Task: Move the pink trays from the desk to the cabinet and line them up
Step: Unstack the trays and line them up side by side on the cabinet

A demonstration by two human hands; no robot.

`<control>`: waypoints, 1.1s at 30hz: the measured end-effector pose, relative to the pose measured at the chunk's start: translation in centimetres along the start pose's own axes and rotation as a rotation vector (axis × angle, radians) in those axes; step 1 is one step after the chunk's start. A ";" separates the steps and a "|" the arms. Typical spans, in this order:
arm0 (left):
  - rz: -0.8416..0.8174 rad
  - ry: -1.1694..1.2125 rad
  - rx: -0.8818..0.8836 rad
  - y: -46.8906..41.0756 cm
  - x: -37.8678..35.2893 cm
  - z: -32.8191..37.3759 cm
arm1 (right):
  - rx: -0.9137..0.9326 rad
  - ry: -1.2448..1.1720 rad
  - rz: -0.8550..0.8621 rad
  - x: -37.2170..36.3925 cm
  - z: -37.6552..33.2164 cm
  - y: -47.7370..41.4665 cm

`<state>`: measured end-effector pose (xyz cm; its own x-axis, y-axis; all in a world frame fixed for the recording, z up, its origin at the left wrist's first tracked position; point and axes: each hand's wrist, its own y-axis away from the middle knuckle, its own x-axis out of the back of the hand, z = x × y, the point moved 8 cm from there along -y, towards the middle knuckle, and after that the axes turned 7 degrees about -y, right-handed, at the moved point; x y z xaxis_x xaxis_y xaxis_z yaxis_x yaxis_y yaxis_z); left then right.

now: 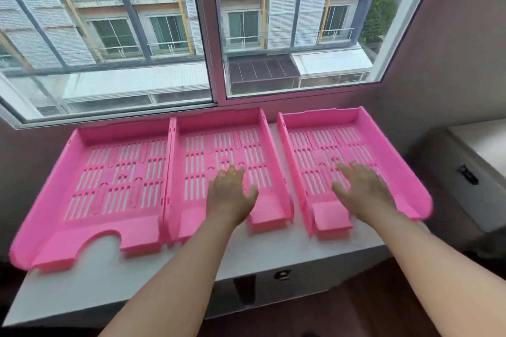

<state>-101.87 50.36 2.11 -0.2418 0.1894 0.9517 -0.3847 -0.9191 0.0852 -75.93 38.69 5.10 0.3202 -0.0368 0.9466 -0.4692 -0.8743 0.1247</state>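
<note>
Looking down from a head-worn camera, three pink trays are seen lined up side by side on a white cabinet top (169, 268) under a large window (213, 35). At the far left, the left tray (90, 180) is set with its slotted floor facing up and its notched front edge overhanging the cabinet's near edge. Pressed directly against its right wall is the middle tray (197, 150); the two walls are touching. Over the front part of this middle tray, the left hand (230, 197) is held palm down with fingers spread and nothing gripped; whether the palm is resting on the tray floor cannot be told because of blur. A narrow strip of white cabinet top is visible next, separating the middle tray from the right tray (309, 145), which is turned slightly clockwise. Over its slotted floor the right hand (361, 189) is likewise laid flat and spread, clasping nothing. At the far right, a second white unit (476, 172) with a dark handle is seen against the wall.
</note>
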 end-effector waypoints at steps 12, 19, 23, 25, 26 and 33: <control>-0.063 -0.164 0.214 -1.5 -4.3 1.5 | 0.135 0.096 -0.200 -5.3 4.1 -4.9; -0.087 -0.216 0.231 -1.6 -4.9 1.5 | 0.201 0.071 -0.178 -5.9 1.5 -7.7; -0.098 -0.216 0.225 -2.0 -5.2 1.5 | 0.196 0.071 -0.178 -6.0 1.2 -8.9; -0.104 -0.220 0.205 -2.3 -5.3 1.6 | 0.193 0.081 -0.185 -6.1 1.0 -9.0; -0.109 -0.224 0.196 -2.4 -5.3 1.6 | 0.193 0.086 -0.187 -6.2 1.0 -9.1; -0.106 -0.148 0.162 -3.4 -4.2 1.9 | 0.143 0.069 -0.257 -6.1 0.6 -9.8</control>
<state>-97.82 52.04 -1.65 -0.0701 0.2461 0.9667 -0.2505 -0.9424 0.2217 -72.82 47.16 -2.10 0.3544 0.2233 0.9081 -0.2575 -0.9102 0.3243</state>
